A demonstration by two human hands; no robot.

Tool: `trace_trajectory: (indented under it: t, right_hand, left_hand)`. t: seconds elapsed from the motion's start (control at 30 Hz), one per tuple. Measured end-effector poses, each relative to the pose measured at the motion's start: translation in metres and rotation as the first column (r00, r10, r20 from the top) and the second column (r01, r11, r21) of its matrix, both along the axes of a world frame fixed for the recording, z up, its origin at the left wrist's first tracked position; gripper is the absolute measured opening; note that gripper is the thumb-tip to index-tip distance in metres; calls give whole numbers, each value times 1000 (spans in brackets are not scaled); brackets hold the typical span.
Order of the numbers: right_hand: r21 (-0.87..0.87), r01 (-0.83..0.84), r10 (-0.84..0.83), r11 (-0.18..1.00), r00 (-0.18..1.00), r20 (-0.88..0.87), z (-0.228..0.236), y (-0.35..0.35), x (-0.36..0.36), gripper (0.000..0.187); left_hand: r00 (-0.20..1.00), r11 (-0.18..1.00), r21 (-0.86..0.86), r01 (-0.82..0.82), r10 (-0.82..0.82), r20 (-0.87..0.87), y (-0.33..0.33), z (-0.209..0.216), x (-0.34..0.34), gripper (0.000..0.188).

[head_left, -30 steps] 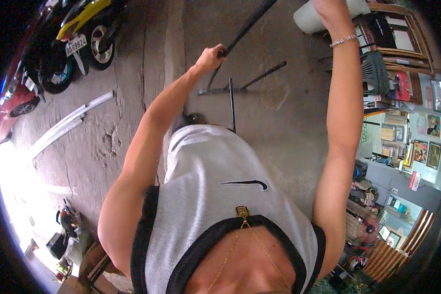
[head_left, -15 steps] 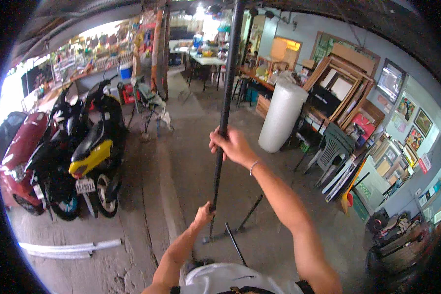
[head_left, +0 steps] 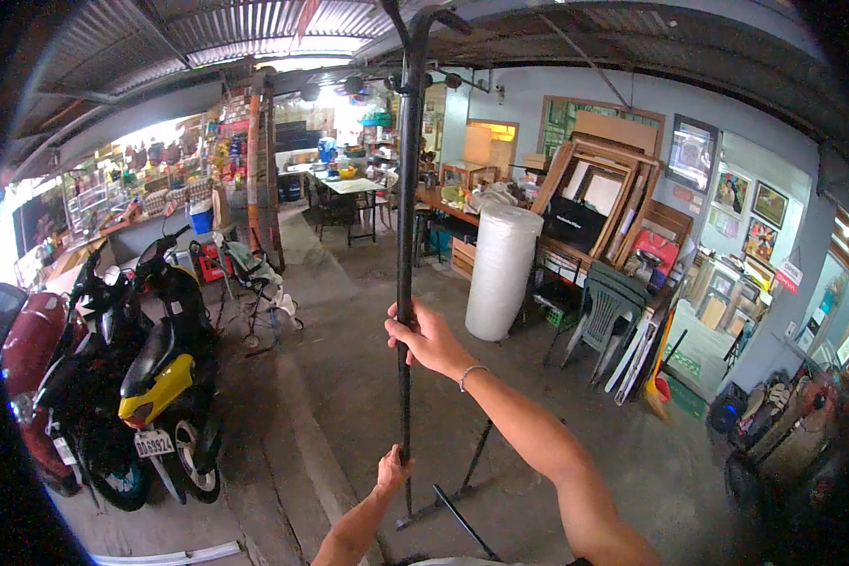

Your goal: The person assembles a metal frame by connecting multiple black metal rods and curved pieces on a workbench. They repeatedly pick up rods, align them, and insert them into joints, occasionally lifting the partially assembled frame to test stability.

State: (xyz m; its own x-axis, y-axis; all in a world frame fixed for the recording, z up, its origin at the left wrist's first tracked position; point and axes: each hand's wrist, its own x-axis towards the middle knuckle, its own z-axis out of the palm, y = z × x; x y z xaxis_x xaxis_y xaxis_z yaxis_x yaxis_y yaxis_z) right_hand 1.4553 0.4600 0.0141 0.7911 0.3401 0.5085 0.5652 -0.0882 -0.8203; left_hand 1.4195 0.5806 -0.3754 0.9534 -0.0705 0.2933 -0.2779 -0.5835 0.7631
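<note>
A tall black metal pole stand (head_left: 407, 208) rises nearly upright in front of me. Its top carries a hooked arm (head_left: 443, 19) curving right and another bar slanting up left. My right hand (head_left: 431, 337) is closed round the middle of the pole, the thumb lying across it. Lower down, my left hand (head_left: 392, 469) grips the same pole from its left side. At the foot, black base bars (head_left: 434, 509) lie on the concrete floor, with one thin bar slanting upward to the right. The far side of both grips is hidden.
Two parked motorcycles, one with a yellow panel (head_left: 172, 382), and a red car (head_left: 38, 344) stand left. A folded stroller (head_left: 264, 288) is behind them. Ahead right are a bubble-wrap roll (head_left: 503, 274), stacked green chairs (head_left: 602, 311) and leaning frames (head_left: 547, 198). White strips (head_left: 174, 555) lie near left.
My view has tilted up, so the pole's hooked top and the roof now show. Both hands keep their hold on the pole, which looks more upright.
</note>
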Motion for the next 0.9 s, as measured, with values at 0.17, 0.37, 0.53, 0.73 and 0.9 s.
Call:
trace_trajectory:
  t: [0.17, 0.37, 0.53, 0.73, 0.9]
  right_hand:
    - [-46, 174, -167, 984, 978, 121, 0, -2, -1, 33]
    - [-36, 197, -192, 980, 975, 108, 6, -4, -10, 37]
    - [-65, 291, -268, 955, 933, 241, 6, -5, -11, 30]
    - [-45, 378, -362, 925, 909, 209, 41, -14, -29, 33]
    - [-96, 532, -459, 841, 796, 395, 80, -37, -70, 20]
  left_hand:
    - [999, 998, -59, 35, -36, -10, -1, -11, 0, 34]
    - [998, 996, -73, 47, -50, -46, 4, -12, -1, 31]
    - [996, 990, -134, 39, -49, -73, 8, -10, 2, 30]
    - [998, 1000, 20, -11, 10, 59, 7, -30, 10, 10]
    - [989, 955, -297, 3, -47, -141, 6, -36, 2, 27]
